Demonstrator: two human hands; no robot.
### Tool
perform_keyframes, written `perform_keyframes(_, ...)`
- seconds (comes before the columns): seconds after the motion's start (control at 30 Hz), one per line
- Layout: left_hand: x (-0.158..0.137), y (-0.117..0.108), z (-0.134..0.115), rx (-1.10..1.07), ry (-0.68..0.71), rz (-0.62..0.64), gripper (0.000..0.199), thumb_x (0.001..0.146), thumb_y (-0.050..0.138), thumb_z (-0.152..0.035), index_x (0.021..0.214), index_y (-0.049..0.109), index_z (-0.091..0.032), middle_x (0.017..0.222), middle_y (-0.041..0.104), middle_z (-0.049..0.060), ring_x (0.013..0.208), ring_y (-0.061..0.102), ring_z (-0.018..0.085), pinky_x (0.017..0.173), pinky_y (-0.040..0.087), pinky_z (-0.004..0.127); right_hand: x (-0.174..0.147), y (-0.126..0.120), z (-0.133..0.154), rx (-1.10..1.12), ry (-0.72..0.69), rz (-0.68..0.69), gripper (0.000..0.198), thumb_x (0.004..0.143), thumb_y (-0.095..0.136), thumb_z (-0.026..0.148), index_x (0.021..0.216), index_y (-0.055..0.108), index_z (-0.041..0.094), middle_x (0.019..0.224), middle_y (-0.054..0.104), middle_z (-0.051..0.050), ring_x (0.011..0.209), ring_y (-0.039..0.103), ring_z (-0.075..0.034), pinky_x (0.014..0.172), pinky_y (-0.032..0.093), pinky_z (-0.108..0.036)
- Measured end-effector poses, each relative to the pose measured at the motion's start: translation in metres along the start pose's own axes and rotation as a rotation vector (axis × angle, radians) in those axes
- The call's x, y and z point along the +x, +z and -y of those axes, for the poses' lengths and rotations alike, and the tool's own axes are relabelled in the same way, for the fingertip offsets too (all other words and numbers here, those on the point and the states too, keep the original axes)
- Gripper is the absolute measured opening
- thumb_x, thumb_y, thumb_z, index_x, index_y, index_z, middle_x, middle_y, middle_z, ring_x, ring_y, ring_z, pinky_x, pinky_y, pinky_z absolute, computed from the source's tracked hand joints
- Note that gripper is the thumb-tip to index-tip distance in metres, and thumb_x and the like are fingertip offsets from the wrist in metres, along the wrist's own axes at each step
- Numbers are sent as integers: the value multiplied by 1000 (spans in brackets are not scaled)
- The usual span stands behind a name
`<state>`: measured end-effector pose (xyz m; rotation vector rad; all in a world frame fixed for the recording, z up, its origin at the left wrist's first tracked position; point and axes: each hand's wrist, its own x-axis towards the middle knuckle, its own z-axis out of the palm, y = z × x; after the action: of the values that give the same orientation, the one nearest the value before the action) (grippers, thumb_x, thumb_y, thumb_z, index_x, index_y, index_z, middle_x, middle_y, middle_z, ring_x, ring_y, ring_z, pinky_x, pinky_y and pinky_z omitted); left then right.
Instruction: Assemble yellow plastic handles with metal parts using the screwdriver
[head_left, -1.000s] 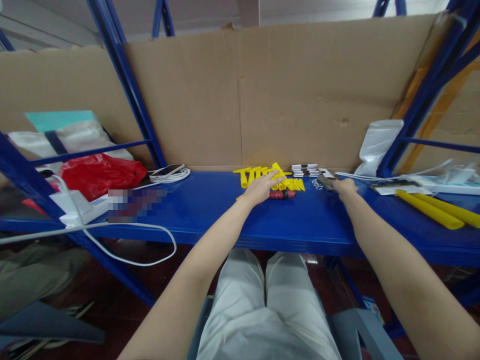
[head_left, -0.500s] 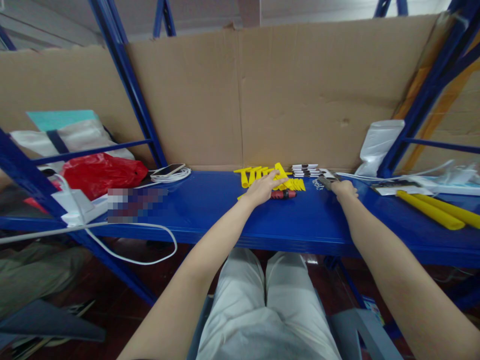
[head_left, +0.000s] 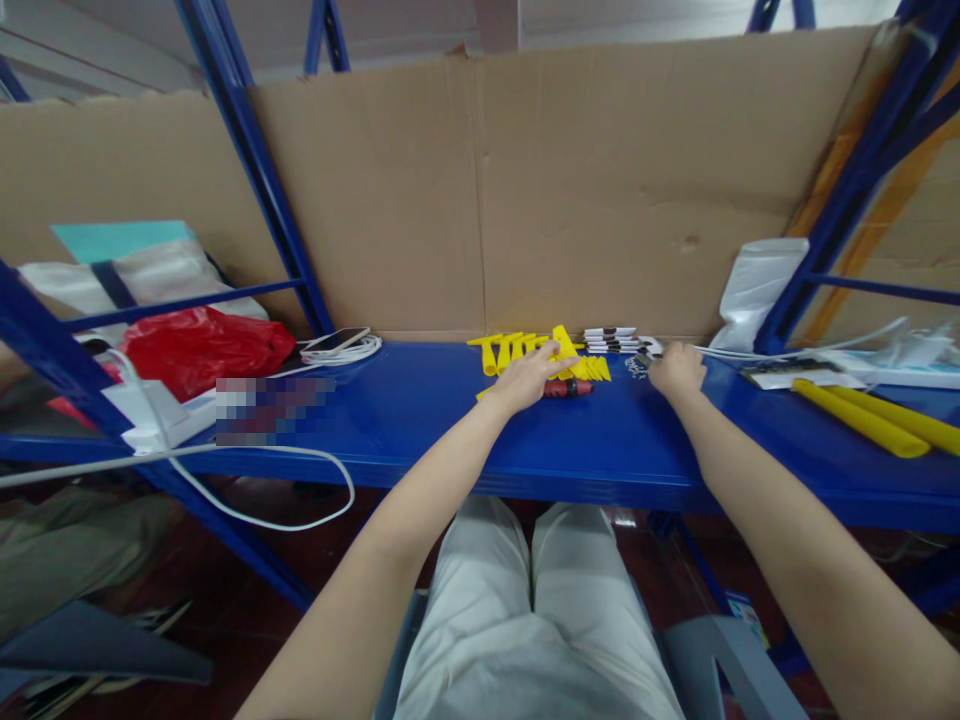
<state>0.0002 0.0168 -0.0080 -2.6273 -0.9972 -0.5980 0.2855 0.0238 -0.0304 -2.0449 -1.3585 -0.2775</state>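
My left hand (head_left: 525, 380) is closed around a yellow plastic piece (head_left: 564, 343), whose flat upper part stands up past the fingers. Other yellow T-shaped pieces (head_left: 507, 350) are lined up just behind this hand, and small yellow wedge-like parts (head_left: 596, 369) lie to its right. Under the fingers rests a red-and-black screwdriver-like tool (head_left: 568, 388). My right hand (head_left: 677, 370) is down at the blue shelf, fingers drawn together at the edge of a small heap of metal screws (head_left: 637, 366). Whatever it pinches is hidden.
White packets with dark bands (head_left: 609, 340) are stacked at the back. Two yellow tubes (head_left: 862, 420) lie at the right beside a white plastic bag (head_left: 761, 290). At the left are a red bag (head_left: 206, 350), a phone (head_left: 337, 340) on a coiled cable, and a white cable loop (head_left: 330, 520) hanging over the edge.
My right hand has shifted slightly left and back, its fingers curling downward. The greyish thing at its fingertips no longer shows. My left hand has hardly moved.
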Motion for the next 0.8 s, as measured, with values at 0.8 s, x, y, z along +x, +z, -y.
perform_keyframes(0.8, 1, 4, 2, -21, 24, -37, 72, 84, 34, 3, 151, 34, -23, 154, 41, 9, 130, 50, 23, 104, 45, 39, -8, 8, 52, 243, -127, 119, 48, 86, 50, 19, 133, 51, 9, 103, 71, -17, 99, 65, -29, 87, 47, -37)
